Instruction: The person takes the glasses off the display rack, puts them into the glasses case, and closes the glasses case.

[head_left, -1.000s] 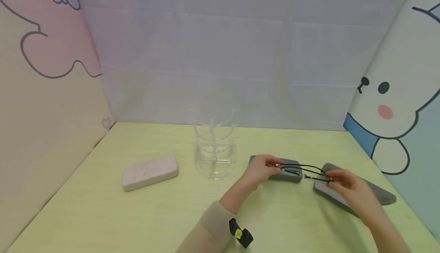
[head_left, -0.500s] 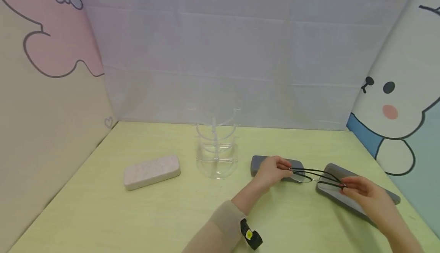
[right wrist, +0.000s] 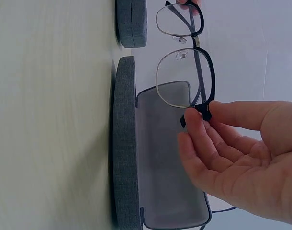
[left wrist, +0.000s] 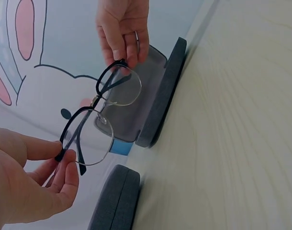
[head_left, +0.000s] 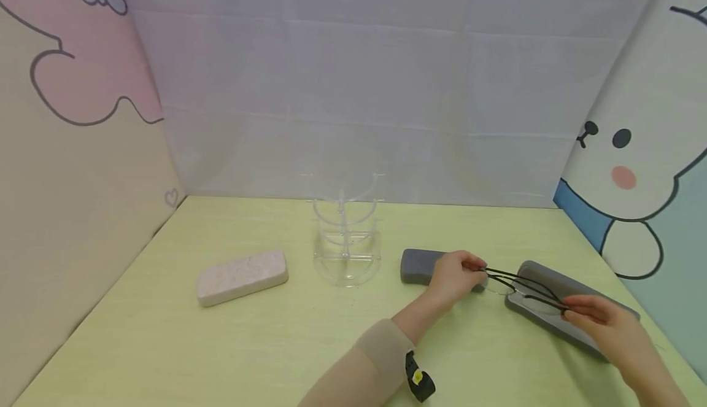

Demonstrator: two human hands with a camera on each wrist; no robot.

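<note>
A pair of eyeglasses (left wrist: 94, 101) with black upper rims and clear lenses is held in the air, its temples folded. My left hand (head_left: 455, 278) pinches one end of the frame between thumb and fingers. The opposite end is pinched by my right hand (head_left: 607, 327). Under the glasses and the right hand lies an open grey glasses case (head_left: 552, 318), its lined inside showing in the right wrist view. Behind my left hand sits a closed grey glasses case (head_left: 420, 264), partly covered by that hand.
A pale speckled glasses case (head_left: 243, 277) lies on the left of the light wooden table (head_left: 232, 352). Near the middle stands a clear tiered display rack (head_left: 346, 235). Printed panels rise at left and right, with a plain white sheet behind.
Both hands have moved right and slightly toward the near side with the eyeglasses, which are now nearer the open case. More of the closed grey case shows.
</note>
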